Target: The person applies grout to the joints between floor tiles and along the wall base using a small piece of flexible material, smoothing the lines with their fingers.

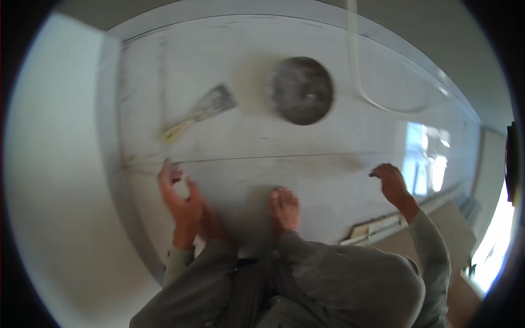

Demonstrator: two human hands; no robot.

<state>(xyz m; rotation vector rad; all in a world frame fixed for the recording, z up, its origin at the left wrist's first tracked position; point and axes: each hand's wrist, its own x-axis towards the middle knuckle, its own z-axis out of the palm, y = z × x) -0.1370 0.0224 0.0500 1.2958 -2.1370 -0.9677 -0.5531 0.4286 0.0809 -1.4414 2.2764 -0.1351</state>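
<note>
My left hand [180, 199] hangs just below a floor seam with its fingers apart and nothing in it, beside my bare foot. Beyond it a wide scraper [213, 103] with a yellow handle lies on the pale tiled floor [246, 142]. My right hand [392, 183], off to the right, has curled fingers with a small dark thing at their tips, too blurred to name. A round, dark grey pan or bucket [301, 90] stands right of the scraper. My other bare foot [284, 208] is between my hands.
A white hose or cable [360, 87] loops over the floor at the back right. A wall [60, 164] runs along the left. Boards and strips [383, 224] lie at the lower right, near a bright opening [489, 246]. The floor's far edge [229, 19] meets the wall.
</note>
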